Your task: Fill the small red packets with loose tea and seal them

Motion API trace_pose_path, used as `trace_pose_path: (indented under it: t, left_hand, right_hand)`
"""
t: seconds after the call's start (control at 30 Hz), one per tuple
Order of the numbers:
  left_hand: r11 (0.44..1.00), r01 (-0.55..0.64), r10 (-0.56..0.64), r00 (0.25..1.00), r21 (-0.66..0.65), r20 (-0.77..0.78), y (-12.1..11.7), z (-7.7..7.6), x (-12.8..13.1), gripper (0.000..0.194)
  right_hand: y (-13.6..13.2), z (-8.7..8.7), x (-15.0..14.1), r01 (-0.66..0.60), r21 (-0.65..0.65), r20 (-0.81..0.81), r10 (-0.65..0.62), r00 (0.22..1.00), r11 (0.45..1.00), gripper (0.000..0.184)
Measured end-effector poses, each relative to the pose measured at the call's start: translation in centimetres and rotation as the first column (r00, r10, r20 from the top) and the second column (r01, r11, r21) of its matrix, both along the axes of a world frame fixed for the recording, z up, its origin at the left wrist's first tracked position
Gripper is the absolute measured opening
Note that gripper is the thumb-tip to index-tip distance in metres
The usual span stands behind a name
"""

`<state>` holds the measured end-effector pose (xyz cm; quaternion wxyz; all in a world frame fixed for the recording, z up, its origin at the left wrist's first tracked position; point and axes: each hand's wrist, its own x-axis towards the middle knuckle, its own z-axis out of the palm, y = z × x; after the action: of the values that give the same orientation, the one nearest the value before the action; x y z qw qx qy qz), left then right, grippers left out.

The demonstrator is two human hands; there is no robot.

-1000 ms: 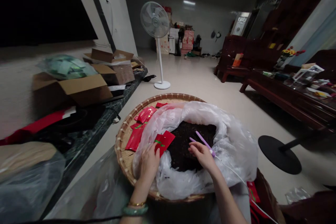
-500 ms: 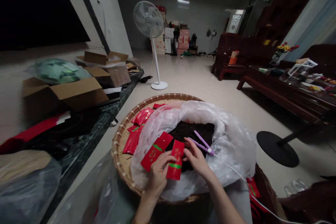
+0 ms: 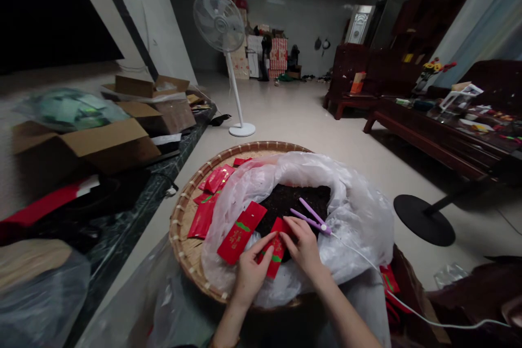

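Both hands hold a small red packet (image 3: 278,260) with a green band, over the bag's opening. My left hand (image 3: 252,272) pinches it on the left side, and my right hand (image 3: 304,244) grips its upper right. Just left of them, another red packet (image 3: 240,235) lies on the crumpled clear plastic bag (image 3: 362,228). Dark, loose, crumbly material (image 3: 281,198) fills the bag. On top of it, beyond my right hand, rests a purple clamp-like tool (image 3: 312,212), its two arms apart and a white cord attached. The round woven bamboo tray (image 3: 178,217) carries everything.
More red packets (image 3: 202,218) lie at the tray's left side. Open cardboard boxes (image 3: 108,141) stand on a dark stone ledge at left. A white standing fan (image 3: 220,24) is ahead, a wooden table (image 3: 424,144) at right. The white cord (image 3: 408,307) runs off right.
The left hand's red packet now lies on the bag, and a second packet is held between both hands. My hands have come together. The view has turned slightly right.
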<state>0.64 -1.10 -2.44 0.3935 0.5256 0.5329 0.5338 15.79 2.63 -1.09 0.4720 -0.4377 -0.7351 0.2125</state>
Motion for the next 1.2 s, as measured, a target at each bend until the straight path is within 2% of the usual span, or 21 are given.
trace_pose_path:
  t: [0.13, 0.2, 0.3, 0.43, 0.6, 0.7, 0.77, 0.8, 0.87, 0.93, 1.1, 1.17, 1.2]
  left_hand:
    - [0.999, -0.039, 0.039, 0.999, 0.018, -0.010, 0.0, -0.5, 0.1, 0.031]
    - [0.999, -0.041, 0.041, 0.999, 0.011, 0.006, 0.1, -0.7, 0.2, 0.031]
    - [0.997, -0.072, 0.073, 0.992, -0.006, 0.099, 0.3, -1.0, 0.2, 0.038]
    - [0.983, -0.163, 0.178, 0.961, -0.085, 0.212, 0.9, -1.7, -0.3, 0.048]
    - [0.968, -0.231, 0.249, 0.940, -0.101, 0.235, 1.2, -1.9, -0.8, 0.044]
    - [0.971, -0.235, 0.241, 0.947, -0.050, 0.211, 1.0, -1.6, -0.8, 0.038]
    - [0.973, -0.229, 0.228, 0.952, -0.018, 0.206, 0.9, -1.4, -0.7, 0.035]
    - [0.975, -0.220, 0.217, 0.954, -0.007, 0.206, 0.8, -1.3, -0.6, 0.034]
    - [0.981, -0.194, 0.188, 0.960, 0.007, 0.208, 0.7, -1.1, -0.6, 0.034]
    - [0.988, -0.157, 0.150, 0.965, 0.014, 0.213, 0.6, -1.2, -0.6, 0.034]
    - [0.992, -0.123, 0.116, 0.974, 0.024, 0.193, 0.8, -1.6, -0.8, 0.035]
    - [0.978, -0.188, 0.181, 0.981, 0.090, 0.074, 0.8, -1.4, -0.8, 0.033]
    - [0.959, -0.230, 0.238, 0.971, 0.163, -0.030, 0.8, -1.2, -0.7, 0.033]
  right_hand:
    - [-0.3, 0.1, -0.3, 0.067, 0.182, 0.067, -0.080, 0.995, 0.981, 0.021]
    - [-0.3, 0.4, -0.3, 0.125, 0.223, 0.093, -0.148, 0.985, 0.967, 0.011]
    - [0.1, 0.8, 0.0, 0.153, 0.251, 0.128, -0.189, 0.974, 0.956, 0.012]
    - [0.6, 1.3, 0.4, 0.076, 0.236, 0.102, -0.103, 0.989, 0.969, 0.014]
    - [0.4, 1.4, 0.3, -0.019, 0.227, 0.070, 0.003, 0.998, 0.974, 0.010]
    - [0.2, 1.2, 0.1, -0.033, 0.127, 0.041, 0.028, 0.999, 0.991, 0.013]
    - [0.2, 1.1, -0.1, -0.070, -0.075, -0.051, 0.066, 0.997, 0.995, 0.011]
    - [0.3, 1.0, -0.2, -0.118, -0.197, -0.125, 0.094, 0.988, 0.973, 0.013]
    - [0.3, 0.9, -0.5, -0.242, -0.396, -0.278, 0.136, 0.951, 0.886, 0.022]
    - [0.4, 0.9, -0.6, -0.346, -0.493, -0.381, 0.159, 0.911, 0.798, 0.029]
    - [0.7, 1.0, -0.4, -0.530, -0.527, -0.562, 0.196, 0.804, 0.665, 0.047]
    - [1.0, 1.0, -0.1, -0.545, -0.527, -0.575, 0.199, 0.794, 0.652, 0.048]
    - [1.2, 1.1, 0.0, -0.544, -0.527, -0.570, 0.203, 0.796, 0.653, 0.048]
